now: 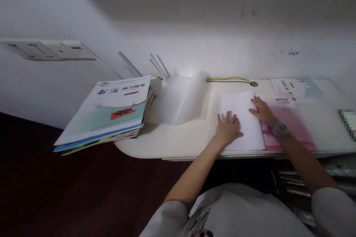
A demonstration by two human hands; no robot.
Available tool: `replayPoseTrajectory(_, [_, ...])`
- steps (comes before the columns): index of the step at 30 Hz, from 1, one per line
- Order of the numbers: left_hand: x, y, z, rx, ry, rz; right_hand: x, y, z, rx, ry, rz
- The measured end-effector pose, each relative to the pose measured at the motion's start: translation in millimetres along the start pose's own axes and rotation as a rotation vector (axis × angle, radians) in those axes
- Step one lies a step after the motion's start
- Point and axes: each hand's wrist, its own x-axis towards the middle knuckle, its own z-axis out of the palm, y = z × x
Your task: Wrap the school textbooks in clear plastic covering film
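My left hand (227, 131) lies with spread fingers on a white sheet or blank page (244, 133), near its left edge. My right hand (261, 110) is also open, its fingers on the sheet's right edge and its wrist over a pink book (294, 126). The pink book lies face up, right against the white page. Whether the page belongs to that book I cannot tell. Clear plastic film (178, 100) is spread on the desk to the left, partly raised and creased.
A stack of books (119, 107) juts over the desk's left end. Another book (300, 89) lies at the back right, with a phone-like object (347, 122) at the right edge. A yellow cable (230, 78) runs along the wall to a desk hole (254, 84).
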Motion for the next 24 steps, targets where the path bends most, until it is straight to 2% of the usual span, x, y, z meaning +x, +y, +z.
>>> replayPoseTrajectory(9, [4,15,6.8,-0.007,0.050,0.067,-3,-9,-1,-0.115,-0.085,-0.059])
replayPoseTrajectory(19, [1,10,2.2,-0.027,0.007,0.010,-2,-2,5,-0.068,-0.023,-0.024])
replayPoseTrajectory(24, [3,9,3.4,-0.045,-0.005,0.021,-2,-1,8,-0.100,-0.033,-0.026])
